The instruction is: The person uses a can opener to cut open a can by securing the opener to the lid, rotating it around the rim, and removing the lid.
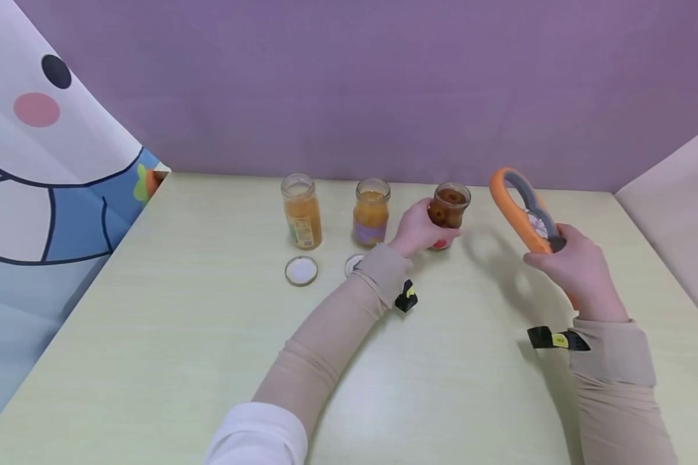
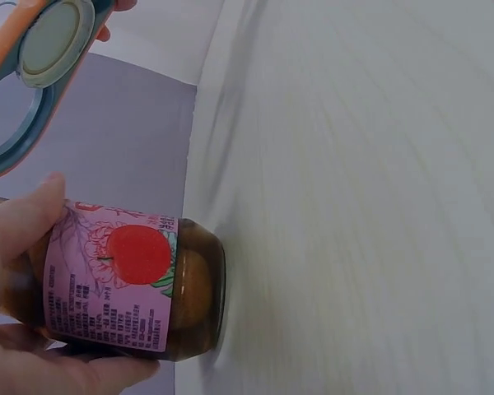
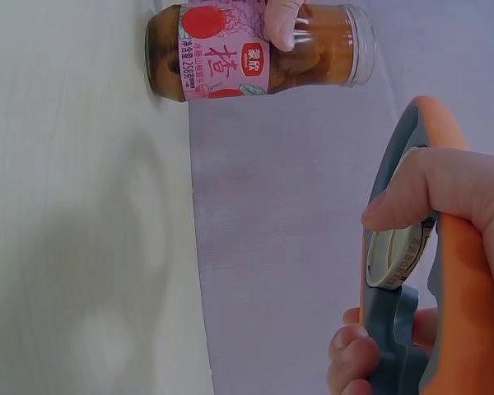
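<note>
My left hand (image 1: 417,228) grips a glass jar (image 1: 446,216) of dark brown fruit, standing upright near the table's back edge. Its mouth has no lid on it, and a pink label (image 2: 115,280) with a red fruit wraps its side. To the right of the jar, my right hand (image 1: 584,271) holds an orange and grey jar opener (image 1: 514,210) above the table. A round metal lid (image 3: 393,257) sits between the opener's two arms, apart from the jar. My right thumb (image 3: 399,197) lies over the lid.
Left of the held jar stand two lidless jars with orange contents, one tall (image 1: 304,219) and one with a purple label (image 1: 370,216). In front of them lie a lid (image 1: 301,271) and another lid (image 1: 351,263), partly hidden by my left sleeve. A purple wall (image 1: 349,90) rises behind.
</note>
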### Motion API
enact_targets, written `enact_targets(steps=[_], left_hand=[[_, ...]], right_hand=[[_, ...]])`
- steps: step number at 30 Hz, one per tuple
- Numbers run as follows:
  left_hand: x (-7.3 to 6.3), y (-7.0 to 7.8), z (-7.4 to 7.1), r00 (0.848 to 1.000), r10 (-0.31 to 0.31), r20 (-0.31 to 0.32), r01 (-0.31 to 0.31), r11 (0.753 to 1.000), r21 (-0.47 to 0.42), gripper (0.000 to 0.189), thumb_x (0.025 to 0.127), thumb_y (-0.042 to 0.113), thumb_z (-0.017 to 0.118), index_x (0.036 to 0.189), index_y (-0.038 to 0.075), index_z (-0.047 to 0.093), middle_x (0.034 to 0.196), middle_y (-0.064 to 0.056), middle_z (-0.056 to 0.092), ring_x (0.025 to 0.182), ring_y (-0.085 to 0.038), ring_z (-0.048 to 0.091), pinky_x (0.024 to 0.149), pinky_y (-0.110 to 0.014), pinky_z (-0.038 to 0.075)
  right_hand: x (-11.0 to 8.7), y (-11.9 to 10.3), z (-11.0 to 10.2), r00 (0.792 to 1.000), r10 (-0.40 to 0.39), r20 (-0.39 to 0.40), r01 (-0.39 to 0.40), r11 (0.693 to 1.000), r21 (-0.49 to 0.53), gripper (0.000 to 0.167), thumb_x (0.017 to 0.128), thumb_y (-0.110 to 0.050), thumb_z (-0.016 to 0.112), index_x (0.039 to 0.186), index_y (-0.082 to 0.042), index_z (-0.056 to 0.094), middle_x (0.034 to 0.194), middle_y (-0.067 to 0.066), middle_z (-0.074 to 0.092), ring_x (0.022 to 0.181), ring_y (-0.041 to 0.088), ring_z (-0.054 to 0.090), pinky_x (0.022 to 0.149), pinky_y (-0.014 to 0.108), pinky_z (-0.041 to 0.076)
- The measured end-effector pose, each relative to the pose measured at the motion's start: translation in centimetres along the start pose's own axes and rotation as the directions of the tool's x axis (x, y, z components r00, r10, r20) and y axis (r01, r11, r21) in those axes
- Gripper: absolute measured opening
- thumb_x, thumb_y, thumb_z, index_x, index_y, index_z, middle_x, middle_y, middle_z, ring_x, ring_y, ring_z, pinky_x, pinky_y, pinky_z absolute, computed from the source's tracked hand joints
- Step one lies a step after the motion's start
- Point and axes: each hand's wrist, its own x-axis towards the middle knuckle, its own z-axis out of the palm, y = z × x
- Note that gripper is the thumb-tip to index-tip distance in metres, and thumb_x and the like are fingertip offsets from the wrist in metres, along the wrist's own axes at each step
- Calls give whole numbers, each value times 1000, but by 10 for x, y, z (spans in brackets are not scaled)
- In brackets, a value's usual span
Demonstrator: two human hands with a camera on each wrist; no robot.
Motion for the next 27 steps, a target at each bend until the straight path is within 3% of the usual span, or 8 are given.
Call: enact_targets(steps=[4, 8, 12, 18, 23, 27], left_hand=[[0, -1, -2, 999, 32, 35, -32, 999, 11, 69, 75, 25, 81, 133, 9, 47, 129, -6, 58, 119, -19, 54, 104, -31, 41], [-4, 0, -5, 997, 7, 75, -11, 999, 43, 84, 77, 28, 78, 145, 7, 32, 143, -8, 47, 131, -21, 45, 109, -32, 36], [-12, 4, -10, 997, -21, 79, 17, 999, 52, 85, 82, 32, 73, 148, 6, 26, 147, -11, 41, 133, -22, 42, 109, -32, 36], [-39, 7, -24, 995, -60, 75, 66, 995, -70, 71, 87, 30, 67, 145, 10, 32, 148, -10, 40, 135, -23, 39, 109, -37, 37], [-63, 0, -37, 998, 10, 67, 5, 974, -228, 52, 90, 23, 65, 134, 6, 45, 136, -11, 51, 127, -24, 47, 103, -34, 42], [-76, -7, -44, 997, 32, 67, -9, 949, -314, 40, 91, 17, 64, 125, 2, 52, 124, -11, 58, 117, -22, 55, 96, -28, 47]], right_hand=[[0, -1, 0, 1000, -6, 4, 6, 1000, 5, 76, 84, -30, 61, 142, 7, 28, 120, 28, 49, 96, 37, 48, 66, 34, 38], [1, -1, 0, 1000, -14, -4, 14, 1000, -5, 76, 84, -29, 62, 142, 7, 28, 119, 28, 50, 95, 37, 49, 65, 33, 38], [0, -1, -2, 1000, -17, -15, 17, 1000, -6, 77, 84, -30, 62, 142, 8, 28, 118, 28, 50, 94, 37, 49, 64, 33, 38], [-3, -5, -1, 1000, -22, -14, 22, 1000, -10, 78, 84, -31, 61, 144, 6, 26, 119, 28, 50, 95, 37, 48, 65, 33, 38], [-4, -10, 1, 999, -38, -21, 38, 999, 10, 79, 84, -29, 63, 145, 3, 25, 119, 27, 50, 95, 36, 48, 65, 33, 38], [-6, -15, 3, 996, -79, -46, 80, 997, 8, 76, 82, -24, 65, 144, 1, 29, 115, 24, 53, 92, 33, 48, 63, 32, 39]])
